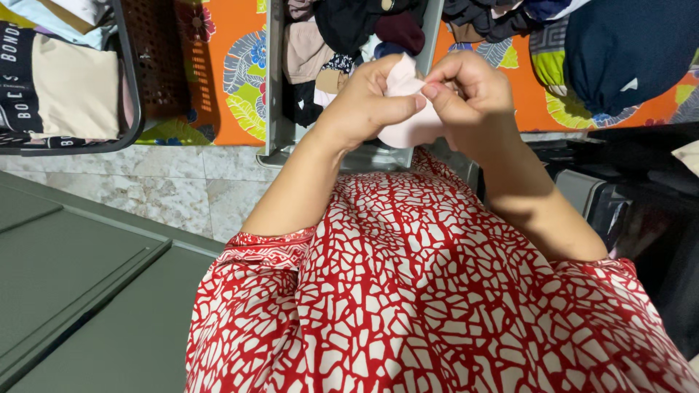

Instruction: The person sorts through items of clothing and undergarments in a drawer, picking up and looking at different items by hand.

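Below you lies a pale marbled tile floor (167,189). On it, at eleven o'clock, spreads an orange mat (226,73) with leaf and flower prints. A dark basket (127,87) of folded clothes sits at ten o'clock, a grey crate (275,80) of rolled garments at twelve, apparently resting on the mat's edge. A dark blue bundle (626,51) lies at two o'clock.

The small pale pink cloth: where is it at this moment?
In the head view, the pale pink cloth sits upper centre, pinched between the left hand and right hand, just in front of the grey bin of mixed clothes.
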